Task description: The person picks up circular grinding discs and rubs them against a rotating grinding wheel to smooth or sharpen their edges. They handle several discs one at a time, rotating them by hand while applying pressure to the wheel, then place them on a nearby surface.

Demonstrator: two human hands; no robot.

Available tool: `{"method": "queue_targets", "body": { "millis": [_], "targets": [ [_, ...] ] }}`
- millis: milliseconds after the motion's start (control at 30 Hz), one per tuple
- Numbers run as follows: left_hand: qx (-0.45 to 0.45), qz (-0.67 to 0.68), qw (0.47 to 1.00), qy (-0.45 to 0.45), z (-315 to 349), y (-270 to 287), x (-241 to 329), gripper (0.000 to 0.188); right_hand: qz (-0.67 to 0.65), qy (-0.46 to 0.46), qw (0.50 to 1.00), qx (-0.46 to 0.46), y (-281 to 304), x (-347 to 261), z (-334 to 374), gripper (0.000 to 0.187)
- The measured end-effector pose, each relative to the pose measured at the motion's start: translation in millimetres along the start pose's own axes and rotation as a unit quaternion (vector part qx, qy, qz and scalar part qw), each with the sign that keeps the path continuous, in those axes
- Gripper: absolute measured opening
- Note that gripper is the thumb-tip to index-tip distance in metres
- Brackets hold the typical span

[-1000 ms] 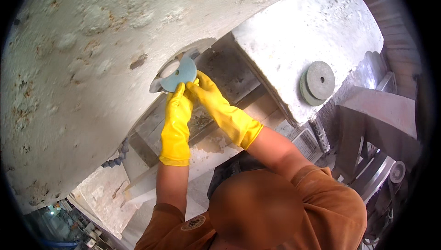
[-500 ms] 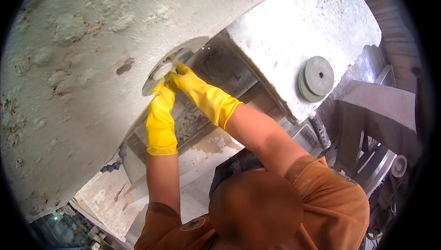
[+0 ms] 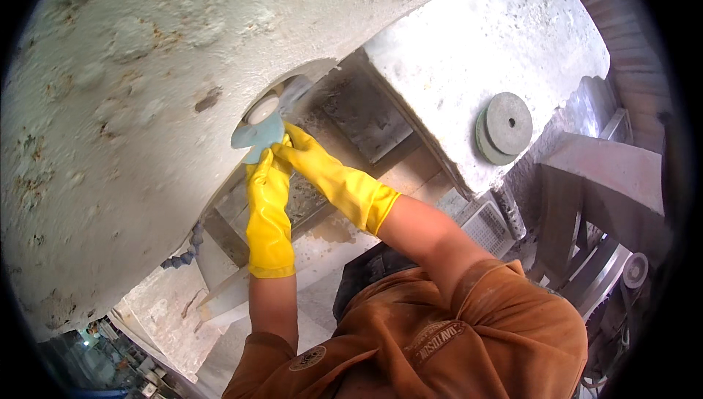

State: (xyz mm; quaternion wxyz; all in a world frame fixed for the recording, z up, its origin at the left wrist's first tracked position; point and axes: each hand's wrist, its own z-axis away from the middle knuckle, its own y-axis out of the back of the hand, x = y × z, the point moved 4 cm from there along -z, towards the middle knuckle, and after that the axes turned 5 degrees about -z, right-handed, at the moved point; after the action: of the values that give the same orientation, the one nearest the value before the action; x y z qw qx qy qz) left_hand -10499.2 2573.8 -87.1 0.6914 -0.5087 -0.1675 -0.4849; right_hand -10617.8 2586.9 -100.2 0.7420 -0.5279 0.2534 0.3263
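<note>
Both my hands wear long yellow rubber gloves and meet at a dark opening in the large, crusted white housing. Between them they grip a thin, flat, pale blue-green piece [image 3: 265,135] with curved edges. My left hand [image 3: 268,175] pinches its lower edge from below. My right hand [image 3: 302,148] closes on its right side, fingertips near the left thumb. Just above the piece, inside the opening, shows a whitish round hub [image 3: 263,109] beside a blurred grey wheel [image 3: 294,93]. Whether the piece touches the wheel cannot be made out.
The white housing [image 3: 124,128] fills the upper left. On a white-coated block [image 3: 447,40] at right lie two stacked grey-green grinding wheels [image 3: 509,122]. Below the opening is a dirty trough [image 3: 366,120]. A belt and pulley [image 3: 634,270] stand at far right, near a plastic basket [image 3: 489,227].
Both hands have drawn back slightly from the opening, down and to the right. The blue-green piece now shows broadly, where before it was barely visible. My head has dropped out of view.
</note>
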Motion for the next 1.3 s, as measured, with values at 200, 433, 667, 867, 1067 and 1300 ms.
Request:
{"method": "queue_targets", "body": {
  "millis": [200, 433, 667, 867, 1067, 1300],
  "targets": [
    [0.015, 0.008, 0.999, 0.032, 21, -20, -7, 0.055, 0.014, -0.005, 1.0, 0.007, 4, -25, 35, 0.063],
    [-0.026, 0.023, 0.998, 0.06, 2, -21, -16, 0.053, 0.013, -0.006, 0.999, 0.034, 15, -27, 25, 0.065],
    [-0.041, 0.014, 0.994, 0.099, -30, -7, -10, 0.061, 0.028, -0.015, 0.999, 0.041, 10, -25, -15, 0.069],
    [-0.05, 0.038, 0.993, 0.097, -27, 6, -1, 0.064, 0.095, -0.033, 0.993, 0.056, 0, -12, -21, 0.069],
    [-0.01, 0.015, 0.998, 0.059, 4, 1, 2, 0.057, 0.084, -0.018, 0.996, 0.029, -5, -15, 6, 0.068],
    [-0.036, -0.049, 0.997, 0.041, 25, -10, -3, 0.061, 0.061, -0.03, 0.998, 0.006, 4, -25, 38, 0.064]
  ]
}}
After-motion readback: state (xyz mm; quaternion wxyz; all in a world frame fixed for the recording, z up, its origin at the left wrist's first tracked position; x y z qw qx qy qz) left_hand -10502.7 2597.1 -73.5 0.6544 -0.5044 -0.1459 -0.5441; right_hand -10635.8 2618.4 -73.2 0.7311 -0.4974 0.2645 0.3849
